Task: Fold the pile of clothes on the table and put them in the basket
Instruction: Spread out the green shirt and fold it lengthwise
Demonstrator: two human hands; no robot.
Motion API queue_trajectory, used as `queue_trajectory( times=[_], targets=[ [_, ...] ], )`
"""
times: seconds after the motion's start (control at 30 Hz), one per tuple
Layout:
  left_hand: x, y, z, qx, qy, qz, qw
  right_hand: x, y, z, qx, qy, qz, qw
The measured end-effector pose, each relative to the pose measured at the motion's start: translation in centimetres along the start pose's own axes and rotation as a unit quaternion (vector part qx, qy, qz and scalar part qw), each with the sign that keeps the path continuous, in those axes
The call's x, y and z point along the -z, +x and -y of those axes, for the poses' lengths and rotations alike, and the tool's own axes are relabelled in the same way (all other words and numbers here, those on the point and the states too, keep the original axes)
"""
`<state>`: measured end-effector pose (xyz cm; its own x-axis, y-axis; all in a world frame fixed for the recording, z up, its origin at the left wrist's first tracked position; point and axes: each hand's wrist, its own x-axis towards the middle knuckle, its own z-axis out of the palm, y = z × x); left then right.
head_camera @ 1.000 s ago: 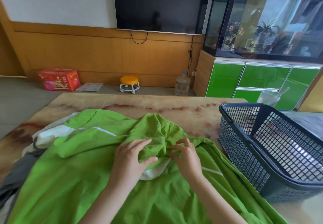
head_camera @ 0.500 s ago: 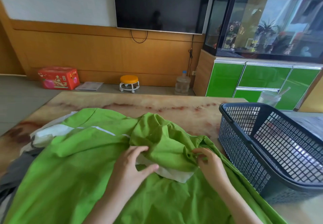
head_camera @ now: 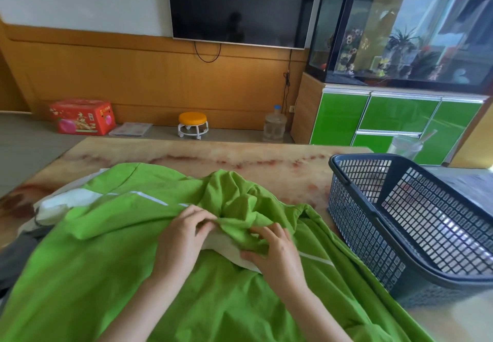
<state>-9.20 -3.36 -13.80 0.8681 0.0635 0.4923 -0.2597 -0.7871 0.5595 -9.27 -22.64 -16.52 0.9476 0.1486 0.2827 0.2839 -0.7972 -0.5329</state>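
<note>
A bright green garment (head_camera: pixel 112 256) with white trim lies spread over the near half of the marble table (head_camera: pixel 202 160). Its upper part is bunched into a rumpled fold at the middle. My left hand (head_camera: pixel 184 237) pinches that bunched green cloth from the left. My right hand (head_camera: pixel 274 248) grips the same fold from the right, over a white lining edge. A dark blue mesh basket (head_camera: pixel 354 224) stands on the table to the right, apart from both hands. Grey and white clothes (head_camera: pixel 16 256) peek out under the green garment at the left.
A clear plastic cup with a straw (head_camera: pixel 405 147) stands behind the basket. Beyond the table are a green cabinet (head_camera: pixel 394 117) under an aquarium, a small orange stool (head_camera: pixel 192 124), a water bottle (head_camera: pixel 274 124) and a red box (head_camera: pixel 82 116) on the floor.
My right hand moved back left toward the left hand, and both now hold the bunched fold close together. The crumpled green fabric shifted slightly with them.
</note>
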Motion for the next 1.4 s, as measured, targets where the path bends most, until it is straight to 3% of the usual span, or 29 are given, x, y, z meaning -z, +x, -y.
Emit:
queue_trajectory(
  times=[0.13,0.23,0.3,0.37,0.43,0.5,0.53,0.67,0.77,0.93,1.03,1.1,1.23,1.4],
  targets=[
    [1.0,0.6,-0.3,0.041,-0.143,-0.049,0.988,0.7,0.8,2.5,-0.021,0.131,-0.065,0.989],
    [2.1,1.6,-2.0,0.078,-0.256,-0.063,0.962,2.4,1.4,5.5,-0.038,0.337,-0.122,0.933],
    [2.4,2.0,-2.4,0.065,-0.231,-0.078,0.968,3.0,1.6,6.7,-0.036,0.377,-0.136,0.915],
    [2.5,1.6,-1.8,0.022,-0.150,-0.049,0.987,2.9,1.1,6.2,-0.040,0.276,-0.089,0.956],
    [2.2,0.3,-0.5,0.010,-0.063,0.049,0.997,2.0,-0.7,4.3,-0.044,0.118,0.043,0.991],
    [1.9,-1.4,0.7,0.046,-0.005,0.141,0.989,1.2,-2.7,2.3,-0.048,0.040,0.155,0.986],
    [1.7,-2.0,1.1,0.058,0.009,0.147,0.987,1.1,-3.6,1.5,-0.046,0.037,0.171,0.983],
    [1.7,-2.2,0.2,0.064,-0.027,0.069,0.995,2.1,-4.2,0.7,-0.002,0.099,0.089,0.991],
    [1.9,-2.0,-2.2,0.045,-0.052,0.077,0.995,2.4,-3.2,1.6,0.025,0.139,0.028,0.990],
    [0.4,-1.0,-4.9,0.019,0.025,0.075,0.997,0.9,-2.2,1.2,-0.014,0.158,-0.014,0.987],
    [-0.2,-0.4,-5.3,0.074,0.012,0.066,0.995,0.1,-2.6,0.0,-0.029,0.122,-0.005,0.992],
    [0.4,-0.4,-4.3,0.137,-0.105,0.028,0.985,-0.1,-2.8,-0.8,-0.031,0.093,0.012,0.995],
    [2.8,-1.6,-1.2,0.243,-0.301,-0.023,0.922,0.2,-2.7,-1.9,-0.039,0.033,0.039,0.998],
    [3.6,-3.6,0.6,0.307,-0.259,0.017,0.916,0.2,-3.0,-2.1,-0.044,0.031,0.038,0.998]
  ],
)
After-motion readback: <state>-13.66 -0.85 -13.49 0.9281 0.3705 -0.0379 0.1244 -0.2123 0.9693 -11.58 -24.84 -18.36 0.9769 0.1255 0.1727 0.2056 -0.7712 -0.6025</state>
